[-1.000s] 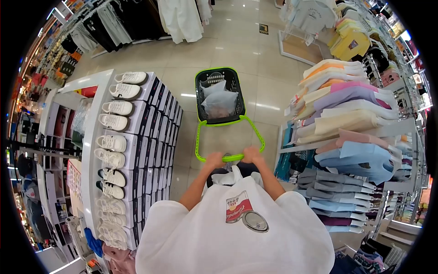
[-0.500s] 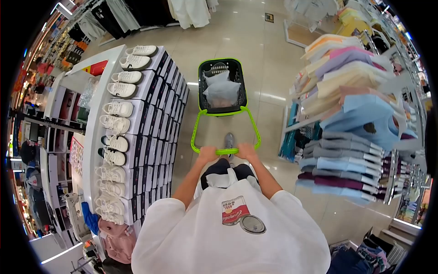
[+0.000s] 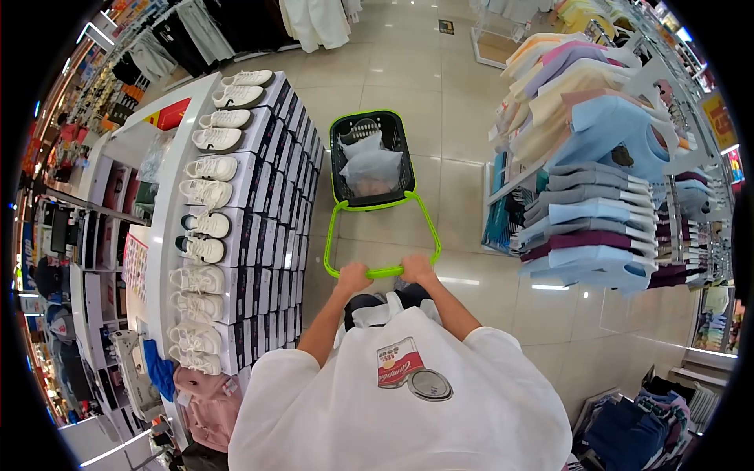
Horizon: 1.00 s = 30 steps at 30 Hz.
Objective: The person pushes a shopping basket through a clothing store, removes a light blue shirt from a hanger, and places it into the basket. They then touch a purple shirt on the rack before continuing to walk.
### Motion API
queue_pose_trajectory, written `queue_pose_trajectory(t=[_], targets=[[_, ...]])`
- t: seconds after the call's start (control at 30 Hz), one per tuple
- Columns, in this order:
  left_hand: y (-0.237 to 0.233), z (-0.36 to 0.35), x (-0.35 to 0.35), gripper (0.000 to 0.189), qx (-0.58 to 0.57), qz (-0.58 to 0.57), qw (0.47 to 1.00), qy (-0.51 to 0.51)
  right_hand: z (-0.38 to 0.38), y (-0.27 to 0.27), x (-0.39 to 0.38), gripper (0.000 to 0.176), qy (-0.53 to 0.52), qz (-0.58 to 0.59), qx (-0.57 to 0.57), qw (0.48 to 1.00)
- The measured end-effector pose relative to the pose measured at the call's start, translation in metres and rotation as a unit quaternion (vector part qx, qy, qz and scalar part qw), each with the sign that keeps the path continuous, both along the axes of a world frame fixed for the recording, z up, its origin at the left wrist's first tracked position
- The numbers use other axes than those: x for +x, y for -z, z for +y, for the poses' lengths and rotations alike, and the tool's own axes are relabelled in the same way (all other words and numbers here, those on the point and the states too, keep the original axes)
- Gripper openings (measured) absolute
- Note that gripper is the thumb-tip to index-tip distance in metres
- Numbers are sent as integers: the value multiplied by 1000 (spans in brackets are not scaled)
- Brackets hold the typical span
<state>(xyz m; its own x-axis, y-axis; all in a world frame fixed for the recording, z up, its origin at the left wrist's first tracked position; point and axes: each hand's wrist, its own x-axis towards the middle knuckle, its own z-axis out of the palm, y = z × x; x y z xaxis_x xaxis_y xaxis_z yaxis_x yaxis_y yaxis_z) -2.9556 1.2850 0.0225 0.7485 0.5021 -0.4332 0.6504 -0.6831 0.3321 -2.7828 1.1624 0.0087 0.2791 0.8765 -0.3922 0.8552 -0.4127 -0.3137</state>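
Both my hands grip the bright green handle (image 3: 380, 272) of a dark shopping basket (image 3: 338, 169) with a green rim, which stands on the floor ahead of me. My left hand (image 3: 354, 278) is closed around the handle's left end. Around the right part of the same bar, my right hand (image 3: 417, 268) is closed too. Inside the basket lie grey translucent bags (image 3: 372, 169); what they contain cannot be made out clearly.
On my left, white sneakers (image 3: 210, 190) line the top of stacked shoe boxes (image 3: 259, 196). A pink backpack (image 3: 206, 404) sits nearer me. Racks of hanging shirts (image 3: 601, 208) flank the right side. Folded dark clothes (image 3: 628, 432) lie at the lower right, and trousers (image 3: 206, 31) hang ahead.
The basket and handle have shifted slightly left and down in view, and the basket has turned a little. Both hands keep their hold. The racks on the right have shifted in view.
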Motion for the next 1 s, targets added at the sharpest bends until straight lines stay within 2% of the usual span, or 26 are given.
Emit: queue_pose_trajectory(t=[0.07, 0.2, 0.27, 0.4, 0.57, 0.7, 0.87, 1.0], targets=[[6, -11, -23, 26, -3, -4, 1000, 6, -12, 7, -22, 26, 5, 29, -11, 1000], [4, -31, -54, 26, 20, -24, 1000, 0, -29, 8, -53, 24, -5, 2, -6, 1000], [-6, -40, -67, 30, -21, 18, 1000, 4, -39, 8, -67, 22, 2, -6, -10, 1000], [6, -59, -90, 29, -12, -12, 1000, 15, -52, 0, -83, 23, -15, -4, -41, 999], [20, -84, -102, 28, -7, -24, 1000, -6, -72, -8, -90, 26, -33, -28, -54, 998], [8, -104, -102, 29, -10, -27, 999, -15, -87, -10, -88, 26, -62, -17, -52, 997], [-1, -125, -93, 27, -34, 29, 998, -42, -104, -5, -83, 27, -79, -1, -50, 996], [17, -151, -89, 28, -29, 37, 996, -75, -121, 6, -68, 27, -99, 40, -51, 993]])
